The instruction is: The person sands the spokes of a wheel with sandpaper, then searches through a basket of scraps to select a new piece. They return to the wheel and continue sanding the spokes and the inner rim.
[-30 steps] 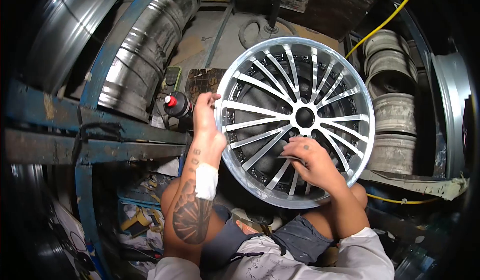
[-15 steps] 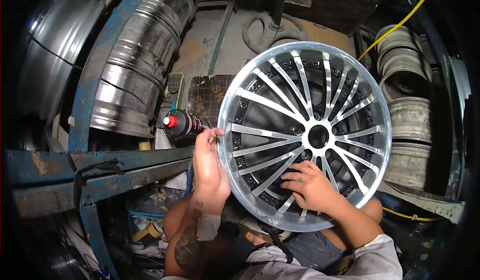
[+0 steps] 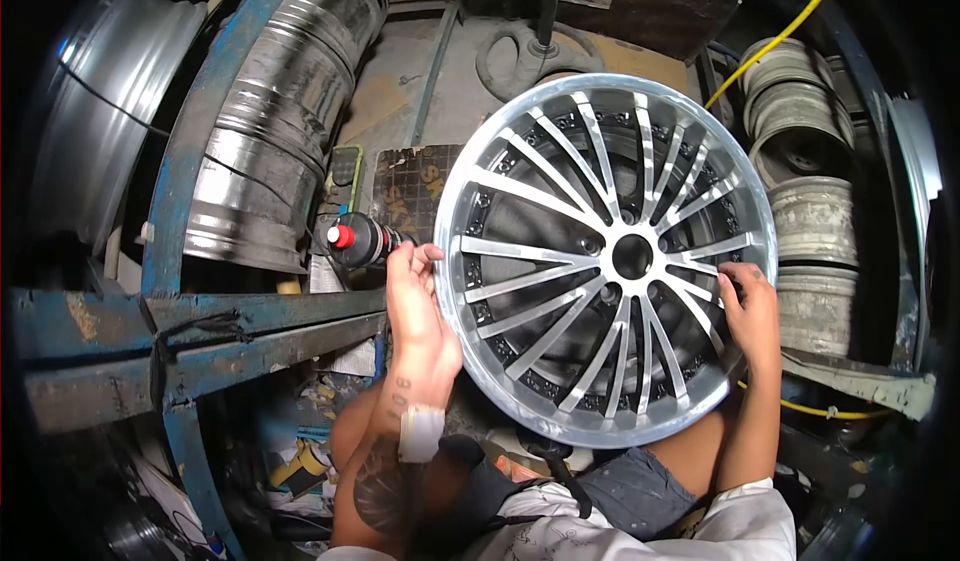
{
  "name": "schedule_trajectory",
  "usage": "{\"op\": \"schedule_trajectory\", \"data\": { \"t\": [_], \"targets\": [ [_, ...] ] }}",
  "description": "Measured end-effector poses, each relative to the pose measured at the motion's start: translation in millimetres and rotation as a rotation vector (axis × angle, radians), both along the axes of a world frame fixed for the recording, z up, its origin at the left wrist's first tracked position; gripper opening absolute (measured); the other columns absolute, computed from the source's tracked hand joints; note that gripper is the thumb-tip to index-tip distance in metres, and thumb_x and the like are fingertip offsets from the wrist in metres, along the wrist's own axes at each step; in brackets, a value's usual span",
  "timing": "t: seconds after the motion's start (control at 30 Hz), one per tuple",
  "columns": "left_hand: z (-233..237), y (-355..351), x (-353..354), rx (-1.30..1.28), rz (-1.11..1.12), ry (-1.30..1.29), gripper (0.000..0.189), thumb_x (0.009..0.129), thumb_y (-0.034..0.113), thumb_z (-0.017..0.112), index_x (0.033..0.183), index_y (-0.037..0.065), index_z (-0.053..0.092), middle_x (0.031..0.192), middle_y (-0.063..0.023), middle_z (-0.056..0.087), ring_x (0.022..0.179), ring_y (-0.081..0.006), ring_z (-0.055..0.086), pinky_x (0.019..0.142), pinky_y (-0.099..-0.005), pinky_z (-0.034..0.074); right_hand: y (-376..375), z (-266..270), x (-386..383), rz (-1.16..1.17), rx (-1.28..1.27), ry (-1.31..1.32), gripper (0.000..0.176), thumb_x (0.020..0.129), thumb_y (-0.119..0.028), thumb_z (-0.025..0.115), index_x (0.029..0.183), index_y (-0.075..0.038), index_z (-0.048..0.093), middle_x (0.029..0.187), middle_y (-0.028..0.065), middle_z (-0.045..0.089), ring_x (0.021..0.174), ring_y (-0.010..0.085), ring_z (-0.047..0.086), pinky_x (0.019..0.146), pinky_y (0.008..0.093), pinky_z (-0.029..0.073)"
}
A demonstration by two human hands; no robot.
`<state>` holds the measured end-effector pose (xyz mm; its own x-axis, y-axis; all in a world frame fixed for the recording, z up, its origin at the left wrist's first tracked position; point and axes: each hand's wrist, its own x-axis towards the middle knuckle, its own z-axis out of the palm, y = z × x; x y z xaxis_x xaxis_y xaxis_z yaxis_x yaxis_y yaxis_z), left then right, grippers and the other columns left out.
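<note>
A large silver alloy wheel rim (image 3: 632, 279) with many polished spokes and a dark inner barrel lies tilted face-up in front of me. At its left edge is my left hand (image 3: 418, 311), palm against the outer lip and fingers bent toward it. My right hand (image 3: 755, 311) is at the right side, thumb and fingers closed around the outer end of a spoke; some fingertips are hidden. Just beyond my left fingers is a black bottle (image 3: 368, 242) with a red cap. A pale wrap (image 3: 421, 434) covers part of my left wrist.
Stacked bare rims (image 3: 262, 151) stand behind a blue metal frame (image 3: 215, 111) on the left. More dull rims (image 3: 806, 216) are stacked at right, near a yellow hose (image 3: 785, 36). A patterned board (image 3: 405, 186) lies by the bottle. A round-based stand (image 3: 540, 56) is behind the wheel.
My right hand has moved from the lower spokes to the right side of the rim. My left hand stays at the left edge, and the view has shifted slightly.
</note>
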<state>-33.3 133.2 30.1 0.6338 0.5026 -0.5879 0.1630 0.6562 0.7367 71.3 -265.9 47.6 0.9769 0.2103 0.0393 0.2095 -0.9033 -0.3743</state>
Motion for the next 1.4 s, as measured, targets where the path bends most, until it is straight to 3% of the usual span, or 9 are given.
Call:
{"op": "schedule_trajectory", "data": {
  "t": [0.2,0.47,0.8,1.0,1.13,1.2,1.27,1.37,1.4],
  "targets": [
    [-10,2,-1,-0.045,0.031,-0.030,0.037,0.105,0.046,0.050,0.084,0.017,0.059,0.095,-0.0015,0.065,0.095,-0.0185,0.059,0.091,-0.0376,0.048,-20,-8,-38,0.117,-0.059,0.042,0.028,0.094,-0.023,0.075,0.116,-0.006,0.074,0.115,0.0175,0.072,0.108,0.0387,0.069,0.097,0.0450,0.052],
    [10,-6,-34,-0.067,-0.174,-0.045,0.029,0.099,0.043,0.057,0.081,0.020,0.055,0.093,0.0022,0.064,0.092,-0.0177,0.060,0.089,-0.0388,0.047,-45,-65,-25,0.197,-0.081,-0.037,0.022,0.100,-0.022,0.067,0.118,-0.011,0.076,0.105,0.0110,0.078,0.103,0.0322,0.072,0.084,0.0449,0.046],
    [-3,-56,-104,-0.098,-0.378,0.069,0.016,0.100,0.034,0.061,0.102,0.018,0.064,0.101,0.0034,0.066,0.099,-0.0137,0.062,0.091,-0.0390,0.045,-74,-56,11,0.294,-0.186,-0.188,0.023,0.100,-0.018,0.065,0.122,-0.016,0.072,0.099,0.0097,0.076,0.098,0.0296,0.068,0.094,0.0438,0.038],
    [-48,-124,-155,0.475,-0.527,0.243,0.018,0.093,0.021,0.070,0.089,0.005,0.064,0.080,-0.0051,0.061,0.076,-0.0141,0.059,0.071,-0.0328,0.049,-85,-57,22,0.169,-0.080,-0.246,0.024,0.090,-0.027,0.077,0.107,-0.011,0.081,0.113,0.0096,0.077,0.115,0.0303,0.068,0.101,0.0427,0.045],
    [24,-152,-176,-0.104,-1.150,0.215,0.025,0.094,0.024,0.070,0.100,0.001,0.065,0.090,-0.0094,0.069,0.086,-0.0173,0.065,0.081,-0.0357,0.054,-78,-95,10,0.034,0.164,-0.282,0.024,0.095,-0.019,0.072,0.116,-0.008,0.078,0.127,0.0164,0.072,0.128,0.0359,0.062,0.112,0.0434,0.046],
    [2,-202,-200,-0.195,-1.396,-0.613,0.032,0.097,0.030,0.069,0.112,0.002,0.067,0.100,-0.0136,0.073,0.092,-0.0227,0.069,0.087,-0.0373,0.054,-83,-105,11,-0.003,0.164,-0.260,0.026,0.100,-0.018,0.066,0.121,-0.010,0.077,0.140,0.0165,0.067,0.140,0.0353,0.055,0.118,0.0419,0.041],
    [57,-189,-161,-0.200,-1.986,-0.779,0.040,0.098,0.038,0.067,0.118,0.004,0.068,0.110,-0.0181,0.075,0.104,-0.0297,0.071,0.092,-0.0400,0.054,-83,-103,7,-0.035,0.208,-0.230,0.027,0.102,-0.018,0.063,0.124,-0.011,0.076,0.145,0.0159,0.064,0.145,0.0349,0.052,0.121,0.0416,0.038],
    [66,-187,-115,0.258,-2.186,-0.907,0.042,0.097,0.041,0.064,0.117,0.005,0.073,0.115,-0.0213,0.075,0.109,-0.0385,0.071,0.096,-0.0485,0.055,-74,-103,-2,-0.071,0.233,-0.209,0.030,0.107,-0.018,0.056,0.132,-0.012,0.073,0.154,0.0160,0.058,0.152,0.0352,0.043,0.124,0.0420,0.034],
    [49,-201,-118,0.490,-1.947,-0.900,0.038,0.095,0.037,0.065,0.113,0.005,0.075,0.103,-0.0230,0.076,0.099,-0.0415,0.073,0.090,-0.0511,0.057,-72,-102,-6,-0.083,0.258,-0.207,0.031,0.108,-0.017,0.056,0.133,-0.011,0.072,0.155,0.0159,0.057,0.153,0.0352,0.042,0.124,0.0420,0.034]
  ]
}}
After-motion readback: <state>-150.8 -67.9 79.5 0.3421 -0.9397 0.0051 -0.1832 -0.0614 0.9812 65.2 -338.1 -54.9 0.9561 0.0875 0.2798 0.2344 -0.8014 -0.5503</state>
